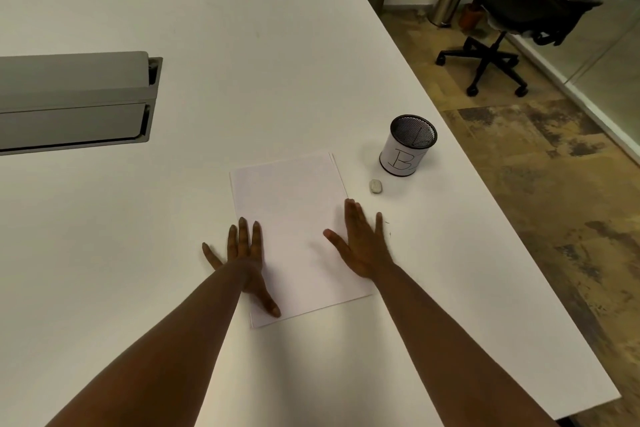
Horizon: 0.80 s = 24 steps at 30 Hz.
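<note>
Left hand (242,255) and right hand (360,246) flat, palms down, fingers straight, forearms outstretched.

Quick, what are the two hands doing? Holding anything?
Left hand: open, fingers straight, resting flat on the left edge of the paper.
Right hand: open, flat on the paper's right edge, holding nothing.

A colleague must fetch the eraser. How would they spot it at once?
On the white table, find the black mesh pen cup labelled B near the right edge. Just on its near side, right of the paper stack, lies the eraser: a small pale oval, far lower than the cup.
</note>
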{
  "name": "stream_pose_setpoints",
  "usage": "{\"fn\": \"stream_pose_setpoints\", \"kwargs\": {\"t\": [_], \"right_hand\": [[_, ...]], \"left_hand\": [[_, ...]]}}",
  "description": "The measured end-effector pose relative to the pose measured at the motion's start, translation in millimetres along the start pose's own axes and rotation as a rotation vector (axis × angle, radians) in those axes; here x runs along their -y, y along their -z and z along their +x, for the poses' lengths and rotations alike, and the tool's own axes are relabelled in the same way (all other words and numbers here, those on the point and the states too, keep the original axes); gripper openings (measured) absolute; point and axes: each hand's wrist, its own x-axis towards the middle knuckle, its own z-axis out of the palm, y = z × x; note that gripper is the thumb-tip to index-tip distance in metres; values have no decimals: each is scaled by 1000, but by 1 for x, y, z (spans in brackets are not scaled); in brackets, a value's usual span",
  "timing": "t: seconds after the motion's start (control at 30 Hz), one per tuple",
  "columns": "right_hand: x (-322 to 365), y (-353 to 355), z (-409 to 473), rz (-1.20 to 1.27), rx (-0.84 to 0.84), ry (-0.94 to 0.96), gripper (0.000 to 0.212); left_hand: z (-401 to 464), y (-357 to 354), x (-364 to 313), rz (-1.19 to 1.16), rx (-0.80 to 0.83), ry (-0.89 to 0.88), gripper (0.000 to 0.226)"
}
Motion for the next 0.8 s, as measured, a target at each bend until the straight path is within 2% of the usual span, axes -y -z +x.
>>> {"fn": "stream_pose_setpoints", "kwargs": {"t": [0.07, 0.1, 0.13, 0.2, 0.27, 0.37, 0.43, 0.6, 0.63, 0.7, 0.8], "right_hand": [[5, 0, 6, 65, 62, -36, 80], [5, -2, 7, 66, 40, -89, 78], [5, -7, 7, 49, -23, -166, 80], [13, -18, 1, 21, -224, -335, 100], [25, -23, -1, 50, -310, -321, 111], [34, -20, 4, 49, -120, -105, 95], [27, -16, 10, 37, -35, -120, 83], [12, -18, 1, 66, -224, -568, 87], [15, -20, -3, 78, -278, -600, 91], [21, -26, -8, 48, -363, -492, 101], [19, -34, -5, -49, -238, -277, 114]], "left_hand": [[1, 0, 0, 4, 3, 2, 160], [0, 0, 0, 4, 6, 2, 160], [0, 1, -1, 5, 8, 0, 160], [-1, 1, 0, 7, 17, -2, 159], [-1, 1, 0, 8, 21, -1, 159], [-1, 2, 0, 1, 16, 1, 158], [-1, 2, 0, 0, 12, -3, 157], [-1, 1, 0, -1, 8, -5, 160], [0, 1, 0, 1, 8, -5, 160], [0, 1, 0, 8, 3, -5, 160], [0, 1, -1, 13, -8, -1, 159]]}}
